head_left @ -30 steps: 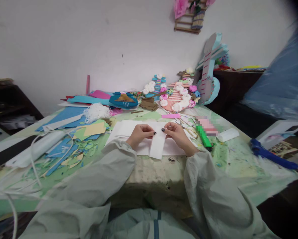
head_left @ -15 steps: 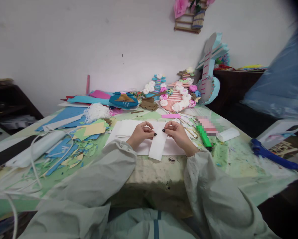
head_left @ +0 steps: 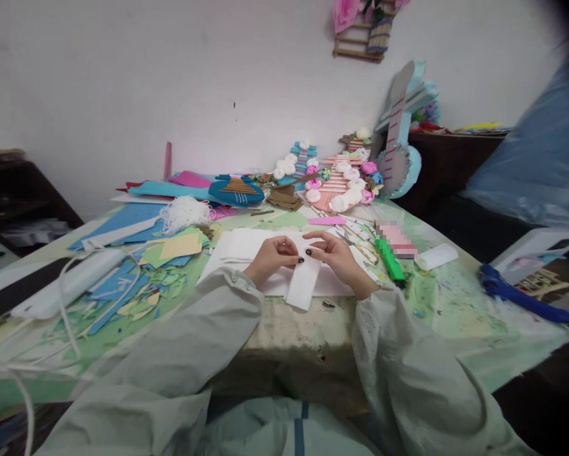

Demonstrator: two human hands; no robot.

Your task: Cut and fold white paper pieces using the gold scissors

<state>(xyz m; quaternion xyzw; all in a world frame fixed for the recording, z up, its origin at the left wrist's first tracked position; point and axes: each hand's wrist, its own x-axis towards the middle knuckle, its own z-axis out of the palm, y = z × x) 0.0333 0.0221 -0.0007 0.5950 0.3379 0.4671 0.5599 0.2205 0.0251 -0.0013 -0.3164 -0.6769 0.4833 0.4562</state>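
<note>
A white paper strip [head_left: 304, 285] hangs between my hands, its lower end reaching past the front edge of the white sheets [head_left: 239, 244] on the table. My left hand [head_left: 275, 258] pinches the strip's left edge between thumb and fingers. From the other side my right hand [head_left: 334, 256] grips the strip near its upper part, thumb bent inward and index finger arched above. Both thumbs are close together over the paper. The strip's top is partly hidden by my fingers. Scissors [head_left: 367, 252] lie just right of my right hand.
Paper scraps [head_left: 163, 285] and a white power strip [head_left: 70, 285] with its cable cover the left side. At right are a green glue-like tube [head_left: 389, 261], a white roll [head_left: 436, 257] and a blue glue gun-like tool [head_left: 521, 294]. Decorated paper instruments [head_left: 334, 183] stand behind.
My thumbs have come closer together on the strip. Its lower end has shifted slightly right and toward me.
</note>
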